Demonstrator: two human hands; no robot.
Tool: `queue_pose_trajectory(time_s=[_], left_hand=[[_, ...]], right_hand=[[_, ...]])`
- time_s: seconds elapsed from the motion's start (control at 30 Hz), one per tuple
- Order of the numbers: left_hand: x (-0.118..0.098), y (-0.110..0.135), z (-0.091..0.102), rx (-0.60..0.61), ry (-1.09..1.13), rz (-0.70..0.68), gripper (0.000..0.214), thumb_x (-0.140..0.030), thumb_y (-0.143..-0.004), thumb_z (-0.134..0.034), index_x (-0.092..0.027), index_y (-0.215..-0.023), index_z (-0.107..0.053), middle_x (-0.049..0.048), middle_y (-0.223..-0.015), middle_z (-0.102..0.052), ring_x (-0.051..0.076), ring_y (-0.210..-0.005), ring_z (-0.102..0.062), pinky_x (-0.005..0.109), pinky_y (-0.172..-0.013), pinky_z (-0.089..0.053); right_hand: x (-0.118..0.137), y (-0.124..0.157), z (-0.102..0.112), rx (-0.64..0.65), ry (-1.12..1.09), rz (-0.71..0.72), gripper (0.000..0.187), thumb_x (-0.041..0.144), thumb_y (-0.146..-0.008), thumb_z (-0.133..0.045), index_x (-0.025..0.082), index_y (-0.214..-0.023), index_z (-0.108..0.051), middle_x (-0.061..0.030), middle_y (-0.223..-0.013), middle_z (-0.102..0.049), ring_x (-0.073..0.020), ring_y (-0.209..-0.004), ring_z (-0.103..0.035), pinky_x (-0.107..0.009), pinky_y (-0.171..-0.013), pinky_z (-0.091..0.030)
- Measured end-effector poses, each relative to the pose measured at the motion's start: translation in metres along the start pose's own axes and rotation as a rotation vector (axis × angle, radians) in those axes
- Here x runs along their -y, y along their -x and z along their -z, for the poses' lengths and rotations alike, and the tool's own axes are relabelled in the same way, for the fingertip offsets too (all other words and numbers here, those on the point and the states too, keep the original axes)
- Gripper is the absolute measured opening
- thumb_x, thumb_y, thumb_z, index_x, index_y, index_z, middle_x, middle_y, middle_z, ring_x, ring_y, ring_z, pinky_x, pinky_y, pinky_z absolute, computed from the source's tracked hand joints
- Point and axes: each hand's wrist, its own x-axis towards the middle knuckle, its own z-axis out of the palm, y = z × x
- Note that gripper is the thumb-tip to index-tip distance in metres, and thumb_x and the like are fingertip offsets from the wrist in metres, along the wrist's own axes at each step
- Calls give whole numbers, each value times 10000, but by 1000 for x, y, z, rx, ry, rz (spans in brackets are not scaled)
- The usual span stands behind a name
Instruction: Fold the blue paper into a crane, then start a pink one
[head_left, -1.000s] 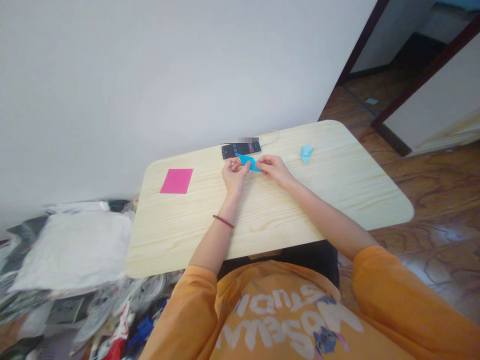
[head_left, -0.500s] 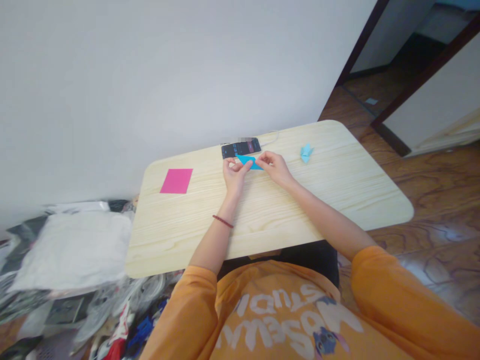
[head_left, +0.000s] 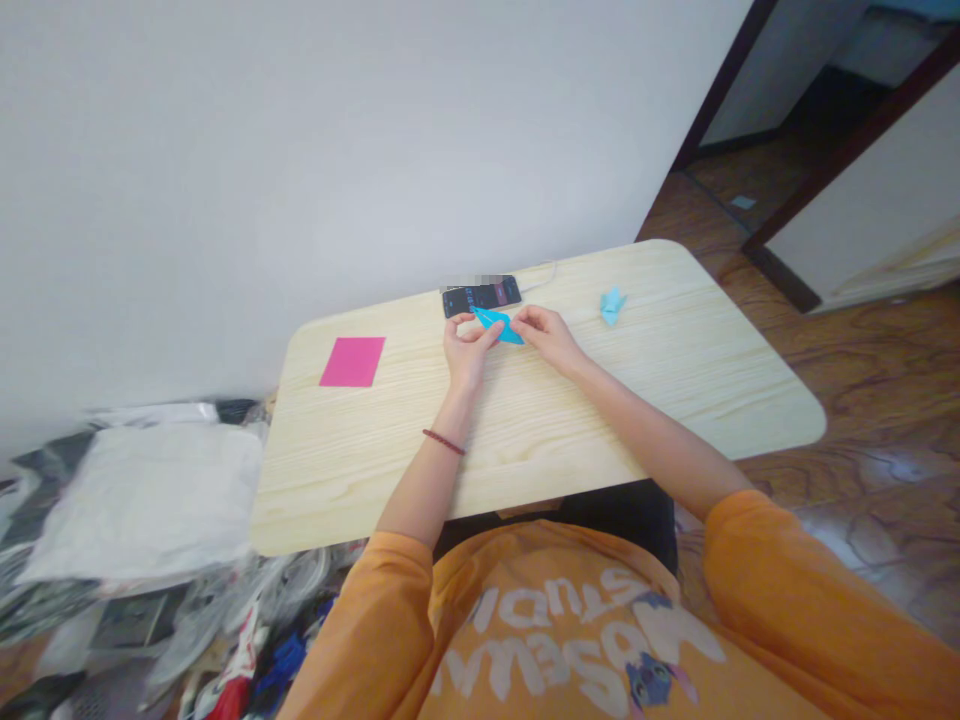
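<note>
A folded piece of blue origami paper (head_left: 501, 326) is held between my two hands over the far middle of the table. My left hand (head_left: 466, 345) pinches its left part, thumb on top. At the other end, the fingertips of my right hand (head_left: 549, 335) close on its right edge. The paper looks narrow and pointed at the upper left. Just beyond my fingers lies a phone (head_left: 484, 296) with its screen lit. A light blue folded paper figure (head_left: 613, 306) sits to the right, and a pink paper square (head_left: 353, 362) lies flat to the left.
The pale wooden table (head_left: 360, 470) has rounded corners and stands against a white wall (head_left: 337, 150). A white cable (head_left: 546, 275) runs from the phone. White bags (head_left: 150, 500) and clutter fill the floor at the left. A doorway opens at the right.
The blue paper has tilted slightly between my fingers, its right end now pointing lower and more of its surface showing. My hands have barely moved.
</note>
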Motion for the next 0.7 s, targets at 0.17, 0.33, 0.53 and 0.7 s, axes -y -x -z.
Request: queue_pose_trajectory(time_s=[0.17,0.33,0.53,0.7], left_hand=[[3,1,1,28,-16,-15,597,-273,-530,-872,-221,-931,-433,-36,-649,-683,140,-599,-675,271,-664,-539],[6,-1,1,-56,37,-50,618,-252,-544,-862,-245,-900,-357,-66,-635,-673,127,-583,-666,279,-692,-543],[5,-6,3,-142,82,-18,589,-227,-573,-849,-246,-860,-334,-64,-654,-674,129,-627,-680,276,-719,-542],[1,-5,3,-146,83,47,551,-232,-562,-864,-228,-854,-397,-54,-662,-667,125,-651,-677,259,-701,-545]], right_hand=[[1,0,-1,7,-72,-112,223,339,-731,-675,185,-653,-535,63,-519,-423,-81,-512,-356,-232,-506,-251],[5,2,-2,39,-166,-287,156,241,-692,-672,187,-646,-532,76,-440,-392,-65,-430,-313,-209,-423,-181],[-1,3,-3,46,-257,-277,204,262,-628,-731,172,-635,-547,13,-591,-587,-54,-450,-402,-189,-389,-198],[-6,1,-1,-73,-174,-144,237,304,-589,-765,168,-736,-638,7,-589,-610,-80,-482,-471,-201,-409,-289]])
